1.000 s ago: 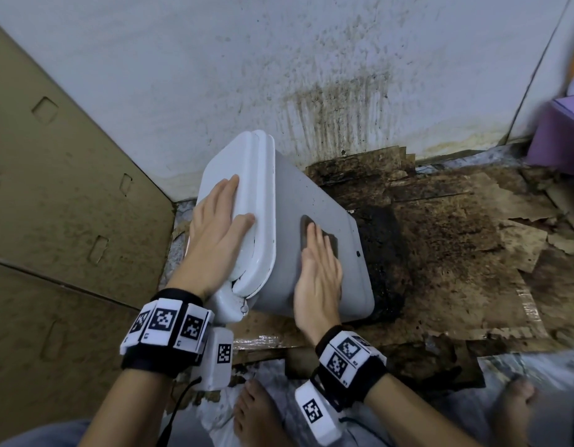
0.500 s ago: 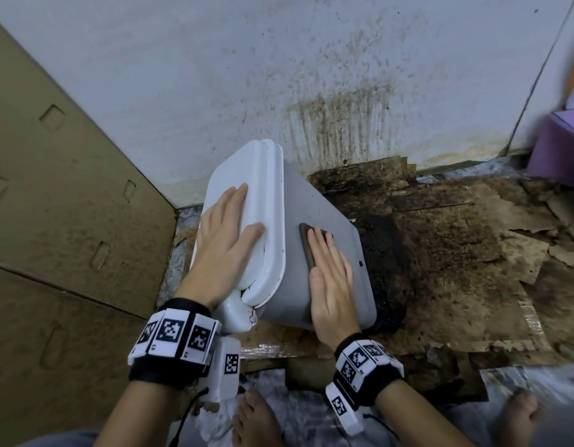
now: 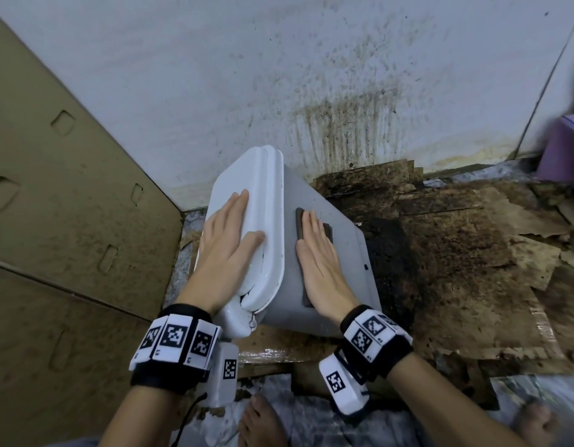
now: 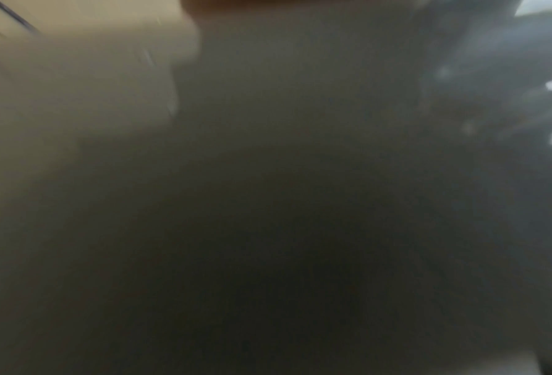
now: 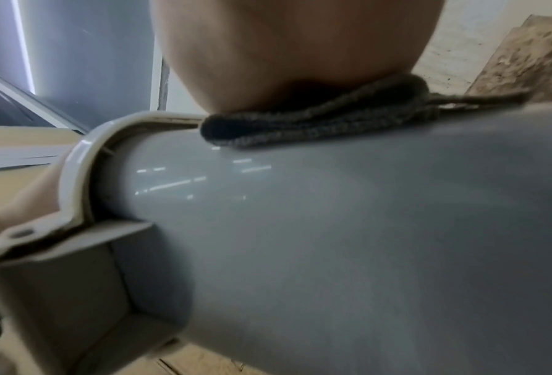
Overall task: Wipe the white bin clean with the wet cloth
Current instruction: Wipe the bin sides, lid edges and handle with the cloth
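The white bin lies on its side on the floor, its lid facing left. My left hand lies flat on the lid with straight fingers. My right hand presses flat on a folded dark grey cloth that lies on the bin's upturned grey side. In the right wrist view the cloth is squeezed between my palm and the bin wall, close to the lid's rim. The left wrist view is dark and blurred.
A stained white wall stands behind the bin. Brown cardboard panels close off the left. Dirty, damp cardboard sheets cover the floor on the right. A purple object sits at far right. My bare feet are below the bin.
My right hand has slid the cloth along the bin's side, first away from me, then back a little. The left hand has stayed on the lid. The view has shifted slightly.
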`<state>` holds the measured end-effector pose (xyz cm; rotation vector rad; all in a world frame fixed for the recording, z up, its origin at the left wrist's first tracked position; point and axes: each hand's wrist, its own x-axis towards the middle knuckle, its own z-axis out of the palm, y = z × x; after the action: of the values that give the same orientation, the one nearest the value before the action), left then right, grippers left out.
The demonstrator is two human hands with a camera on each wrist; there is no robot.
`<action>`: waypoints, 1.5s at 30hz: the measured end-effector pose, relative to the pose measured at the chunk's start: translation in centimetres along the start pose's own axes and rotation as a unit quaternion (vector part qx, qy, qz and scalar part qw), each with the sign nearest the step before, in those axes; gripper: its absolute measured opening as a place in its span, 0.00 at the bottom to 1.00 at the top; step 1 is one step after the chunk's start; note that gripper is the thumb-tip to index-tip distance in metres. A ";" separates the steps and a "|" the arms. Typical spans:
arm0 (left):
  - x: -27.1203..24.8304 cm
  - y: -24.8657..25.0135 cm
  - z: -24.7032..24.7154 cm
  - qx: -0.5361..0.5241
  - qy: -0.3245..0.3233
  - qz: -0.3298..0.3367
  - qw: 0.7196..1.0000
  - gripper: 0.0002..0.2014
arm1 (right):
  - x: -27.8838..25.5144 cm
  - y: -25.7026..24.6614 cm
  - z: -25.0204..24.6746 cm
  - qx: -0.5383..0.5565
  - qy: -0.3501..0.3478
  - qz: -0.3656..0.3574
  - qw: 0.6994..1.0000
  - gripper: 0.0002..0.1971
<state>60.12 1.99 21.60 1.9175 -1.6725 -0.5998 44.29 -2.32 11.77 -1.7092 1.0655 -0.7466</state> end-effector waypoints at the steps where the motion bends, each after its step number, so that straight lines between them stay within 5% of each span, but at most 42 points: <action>1: 0.0 0.0 0.1 0.004 0.000 0.003 1.000 0.36 | 0.4 -0.3 -0.3 0.005 -0.010 0.003 1.000 0.28; 13: 0.1 0.4 0.3 0.006 -0.012 0.020 1.000 0.38 | 7.7 -1.2 -3.9 -0.015 -0.095 -0.013 0.995 0.30; 22: 0.0 0.4 0.4 -0.004 -0.013 0.016 1.000 0.38 | 9.2 2.2 -4.5 -0.019 -0.082 -0.024 0.996 0.30; 33: -0.2 -0.3 -0.1 -0.025 -0.009 0.003 1.000 0.38 | 7.6 9.9 -5.0 -0.037 -0.079 0.111 0.990 0.29; 45: -0.3 -1.5 -0.6 -0.063 -0.003 -0.018 0.998 0.38 | 7.8 10.1 -5.2 -0.057 -0.088 0.165 0.981 0.30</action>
<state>61.58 2.53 21.10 1.8607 -1.5679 -0.7099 40.07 -13.04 4.32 -1.6054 1.2451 -0.3239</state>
